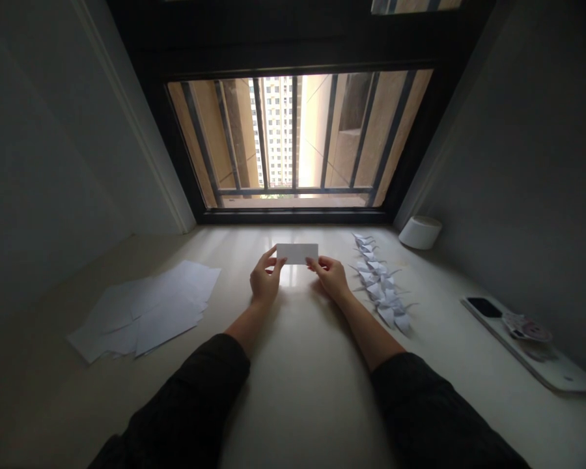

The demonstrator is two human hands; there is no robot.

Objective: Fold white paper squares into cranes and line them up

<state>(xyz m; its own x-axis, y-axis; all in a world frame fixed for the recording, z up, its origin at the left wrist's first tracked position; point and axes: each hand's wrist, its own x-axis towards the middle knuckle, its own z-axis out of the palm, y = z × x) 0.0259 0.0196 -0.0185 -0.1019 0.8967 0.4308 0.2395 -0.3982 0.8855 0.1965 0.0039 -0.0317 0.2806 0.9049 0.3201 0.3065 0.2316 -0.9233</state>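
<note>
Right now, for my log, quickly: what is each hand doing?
Left hand: closed, pinching one end of a white paper strip.
Right hand: closed, pinching the other end.

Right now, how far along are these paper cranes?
Done: a row of folded paper cranes to the right. In hand: a white paper strip, pinched by the left hand and right hand. Remaining: a spread of loose white paper sheets, lying flat and unfolded.

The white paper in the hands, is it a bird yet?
No, the paper strip is flat between the left hand and right hand.
</note>
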